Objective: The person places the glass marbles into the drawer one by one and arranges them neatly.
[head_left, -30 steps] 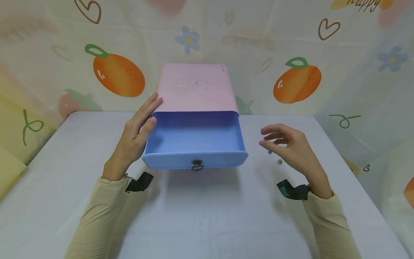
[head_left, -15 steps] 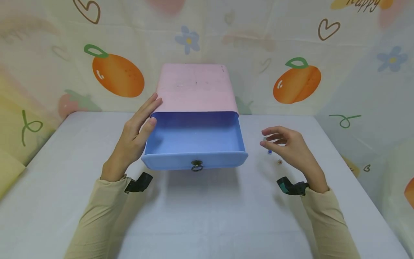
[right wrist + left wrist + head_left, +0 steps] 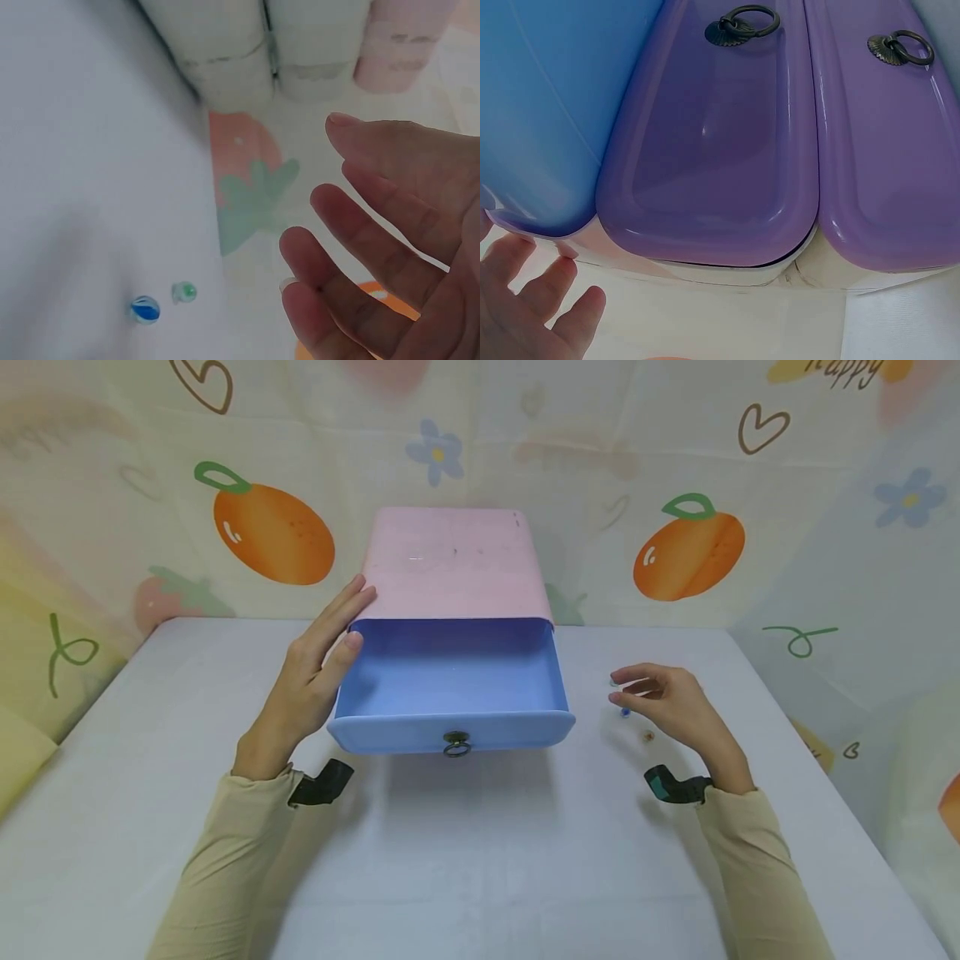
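Note:
A drawer cabinet [image 3: 457,560] with a pink top has its blue drawer [image 3: 450,732] pulled out, and the drawer's inside is bare. My left hand [image 3: 300,681] lies along the cabinet's left side with straight fingers, the thumb at the opening's edge. In the left wrist view its fingertips touch the casing by the blue drawer. To the right, my right hand [image 3: 671,703] hovers above small glass marbles with loosely bent, apart fingers and nothing between them. A blue-swirled marble [image 3: 145,309] and a green one [image 3: 184,292] show in the right wrist view; a brownish marble [image 3: 648,737] lies nearer me.
Below the blue drawer, two purple drawers [image 3: 712,150] with dark ring pulls are closed. A white cloth covers the table [image 3: 480,877]. Behind the cabinet hangs a printed curtain [image 3: 585,435] with oranges and flowers.
My right hand has shifted slightly toward me and to the right, uncovering a pale marble near its fingertips. The left hand and the cabinet have stayed in place.

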Demonstrator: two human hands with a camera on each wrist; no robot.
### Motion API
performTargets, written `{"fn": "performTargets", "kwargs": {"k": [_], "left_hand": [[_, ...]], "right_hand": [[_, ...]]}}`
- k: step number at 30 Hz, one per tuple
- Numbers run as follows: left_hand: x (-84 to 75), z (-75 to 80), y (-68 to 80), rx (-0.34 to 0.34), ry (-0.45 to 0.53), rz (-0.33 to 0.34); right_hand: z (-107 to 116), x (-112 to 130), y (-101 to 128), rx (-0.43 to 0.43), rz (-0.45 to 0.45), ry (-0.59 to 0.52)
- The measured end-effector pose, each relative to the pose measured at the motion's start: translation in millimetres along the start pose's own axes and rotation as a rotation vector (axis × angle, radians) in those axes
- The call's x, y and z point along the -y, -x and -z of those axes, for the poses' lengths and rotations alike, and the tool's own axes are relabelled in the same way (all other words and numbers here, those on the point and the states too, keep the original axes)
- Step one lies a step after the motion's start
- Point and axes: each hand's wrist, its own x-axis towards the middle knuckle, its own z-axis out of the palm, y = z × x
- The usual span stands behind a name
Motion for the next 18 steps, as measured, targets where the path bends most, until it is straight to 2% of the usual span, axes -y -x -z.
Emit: {"fn": "performTargets", "kwargs": {"k": [11,18], "left_hand": [[-0.7,0.3,0.1,0.003,0.002,0.005],[-2.1,0.8,-0.1,-0.002,0.014,0.011]], "right_hand": [[-4.8,-22.1,-6.8,0.030,-0.013,0.030],[-6.7,-32.3,-8.3,0.054,-0.059,0.045]]}}
